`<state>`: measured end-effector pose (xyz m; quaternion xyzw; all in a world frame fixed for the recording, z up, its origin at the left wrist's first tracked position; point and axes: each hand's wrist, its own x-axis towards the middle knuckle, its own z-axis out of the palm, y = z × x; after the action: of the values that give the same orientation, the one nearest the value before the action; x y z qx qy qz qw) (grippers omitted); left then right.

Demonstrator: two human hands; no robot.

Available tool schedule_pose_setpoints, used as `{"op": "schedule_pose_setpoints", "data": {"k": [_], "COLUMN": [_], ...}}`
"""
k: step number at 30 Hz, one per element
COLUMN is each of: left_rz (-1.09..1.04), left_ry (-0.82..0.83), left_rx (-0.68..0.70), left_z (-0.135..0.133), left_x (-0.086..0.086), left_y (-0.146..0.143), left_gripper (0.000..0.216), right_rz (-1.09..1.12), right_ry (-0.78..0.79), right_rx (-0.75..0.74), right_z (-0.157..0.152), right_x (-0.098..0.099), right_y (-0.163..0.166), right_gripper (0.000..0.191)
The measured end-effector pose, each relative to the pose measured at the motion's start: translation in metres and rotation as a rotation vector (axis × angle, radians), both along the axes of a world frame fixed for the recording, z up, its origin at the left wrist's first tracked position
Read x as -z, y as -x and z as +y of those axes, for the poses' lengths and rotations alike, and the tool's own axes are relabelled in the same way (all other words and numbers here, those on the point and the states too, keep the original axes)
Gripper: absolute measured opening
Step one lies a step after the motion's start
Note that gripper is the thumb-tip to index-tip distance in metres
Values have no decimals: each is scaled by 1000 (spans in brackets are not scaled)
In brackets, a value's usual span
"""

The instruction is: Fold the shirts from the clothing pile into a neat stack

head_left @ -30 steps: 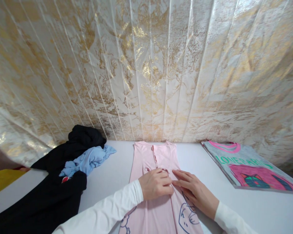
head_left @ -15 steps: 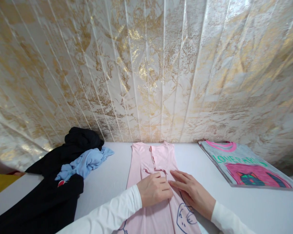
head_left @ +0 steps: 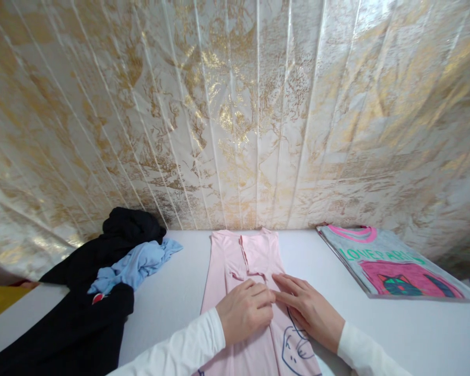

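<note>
A pink garment [head_left: 254, 256] with a blue line drawing lies lengthwise on the white table [head_left: 415, 334], folded narrow. My left hand [head_left: 245, 313] rests on its middle with the fingers curled and pressed down on the cloth. My right hand [head_left: 307, 310] lies flat beside it, fingers stretched out and touching the pink cloth, fingertips meeting the left hand's. Both arms wear white sleeves.
A heap of black clothing [head_left: 82, 303] with a light blue garment [head_left: 137, 263] on it lies at the left. A folded grey shirt [head_left: 391, 263] with a pink print lies at the right. Something yellow [head_left: 0, 303] shows at the far left. A gold-patterned sheet [head_left: 235, 115] hangs behind.
Both hands have slid slightly toward me along the pink garment, staying together. The view has shifted a little.
</note>
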<state>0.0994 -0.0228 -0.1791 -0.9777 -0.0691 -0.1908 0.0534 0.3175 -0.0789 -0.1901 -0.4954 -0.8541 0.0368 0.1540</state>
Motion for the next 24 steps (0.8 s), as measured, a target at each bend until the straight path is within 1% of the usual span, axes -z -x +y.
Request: {"op": "schedule_pose_setpoints", "data": {"k": [3,5,10,16,19,22,24], "left_rz": [-20,-30,-64,5,44,28,46], "left_ry": [191,261,243,230,208,182,224], "left_rx": [12,22,105,174,160,94,67], "left_z": [-16,-25,-33,-34,-37,-43,-49], "left_x": [4,11,31,43,47,54,62], "left_y": [3,5,7,11,13,12,10], "left_gripper": [17,22,19,17,16,28,33], "right_rz": [-1,-29,-98,-124,-122,-103,-100], "right_ry": [9,19,31,20,5,-2,3], "right_rx": [-1,14,38,199,202,183,168], "right_z": [0,3,23,59,65,64,63], "right_x": [-2,-1,8,16,19,20,19], "right_y": [0,-1,-4,-16,-15,-7,-1], "right_gripper": [40,41,46,48,52,54,53]}}
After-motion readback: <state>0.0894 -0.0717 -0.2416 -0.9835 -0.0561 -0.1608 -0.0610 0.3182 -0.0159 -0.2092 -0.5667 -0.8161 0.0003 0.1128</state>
